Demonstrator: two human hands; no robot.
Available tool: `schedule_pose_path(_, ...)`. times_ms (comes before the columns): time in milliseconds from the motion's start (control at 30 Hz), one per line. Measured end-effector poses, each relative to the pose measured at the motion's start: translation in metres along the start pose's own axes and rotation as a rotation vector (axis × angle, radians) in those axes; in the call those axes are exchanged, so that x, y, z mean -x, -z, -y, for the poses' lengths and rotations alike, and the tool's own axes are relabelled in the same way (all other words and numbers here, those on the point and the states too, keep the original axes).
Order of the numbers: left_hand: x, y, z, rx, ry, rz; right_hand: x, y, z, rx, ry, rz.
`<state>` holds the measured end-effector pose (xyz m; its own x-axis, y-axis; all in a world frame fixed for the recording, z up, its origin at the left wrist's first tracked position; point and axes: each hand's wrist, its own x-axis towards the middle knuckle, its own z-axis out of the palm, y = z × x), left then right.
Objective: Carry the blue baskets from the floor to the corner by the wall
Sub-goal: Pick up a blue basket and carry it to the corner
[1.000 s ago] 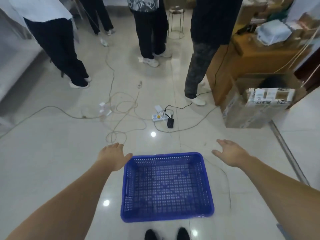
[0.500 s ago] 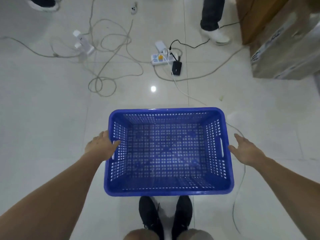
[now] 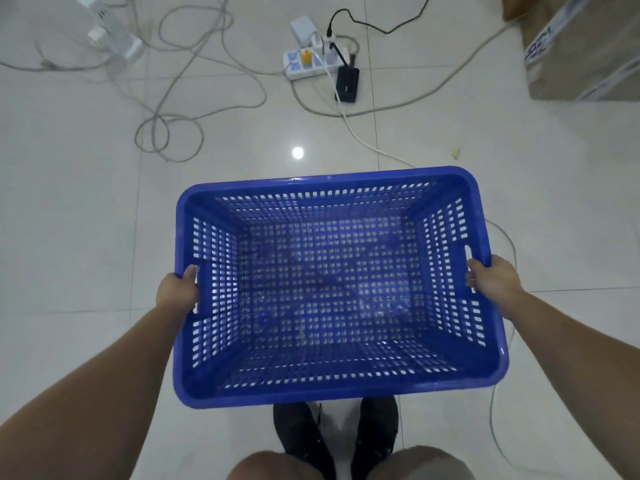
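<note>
An empty blue perforated plastic basket (image 3: 329,183) fills the middle of the head view, above my black shoes. My left hand (image 3: 177,292) grips the slot handle in its left wall, thumb over the rim. On the opposite side, my right hand (image 3: 493,278) holds the right wall's handle the same way. The basket looks lifted slightly off the white tiled floor and tilts a little to the right. Only this one basket is in view.
Grey cables (image 3: 166,133) loop across the floor ahead. A white power strip (image 3: 311,60) with a black adapter (image 3: 347,84) lies at top centre. A cardboard box (image 3: 585,53) stands at top right. A thin cable (image 3: 498,410) trails by my right side.
Both hands have closed on the basket's side handles; half a second ago they were open beside its walls. The basket sits larger and nearer, and the view has tilted further down.
</note>
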<state>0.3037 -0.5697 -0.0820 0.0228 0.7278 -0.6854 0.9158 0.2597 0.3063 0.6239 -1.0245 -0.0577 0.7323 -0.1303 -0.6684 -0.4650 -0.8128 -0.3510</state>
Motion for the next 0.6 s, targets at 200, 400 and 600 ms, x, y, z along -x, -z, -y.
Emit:
schedule_pose_path(200, 0.037, 0.042, -0.017, 0.052, -0.008, 0.005, 0.048, 0.033, 0.017, -0.111, -0.063, 0.03)
schedule_pose_path(400, 0.141, 0.165, -0.078, 0.001, -0.05, -0.006, 0.168, 0.149, 0.078, -0.128, -0.027, 0.061)
schedule_pose_path(600, 0.279, 0.312, -0.172, -0.019, -0.181, -0.043, 0.294, 0.304, 0.182, -0.05, 0.132, 0.028)
